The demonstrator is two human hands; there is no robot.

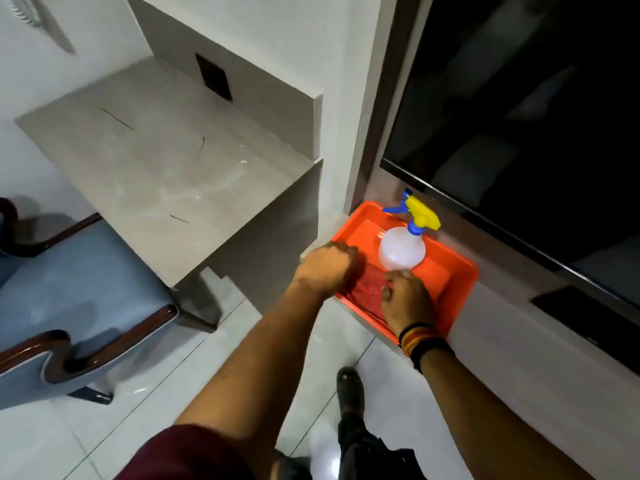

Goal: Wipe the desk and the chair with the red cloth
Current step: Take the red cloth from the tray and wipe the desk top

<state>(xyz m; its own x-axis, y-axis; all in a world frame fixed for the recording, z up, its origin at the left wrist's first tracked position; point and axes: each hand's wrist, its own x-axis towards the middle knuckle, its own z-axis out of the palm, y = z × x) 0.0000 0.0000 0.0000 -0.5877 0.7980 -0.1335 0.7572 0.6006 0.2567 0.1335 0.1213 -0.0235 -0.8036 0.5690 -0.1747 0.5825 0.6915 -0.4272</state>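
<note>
Both hands, left [327, 268] and right [408, 299], have fingers clenched on the red cloth [367, 289] in the orange tray [460, 271], beside the spray bottle [401, 251].

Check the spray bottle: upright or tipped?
Upright. The bottle stands on its base in the tray, with its nozzle on top.

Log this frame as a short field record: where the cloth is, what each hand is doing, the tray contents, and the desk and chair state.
cloth: red cloth lying in the orange tray
left hand: closed on the cloth
right hand: fingers on the cloth, grip unclear
tray contents: cloth, spray bottle standing upright
desk: whitish smears, not yet wiped
chair: blue seat, beside desk, untouched
</note>
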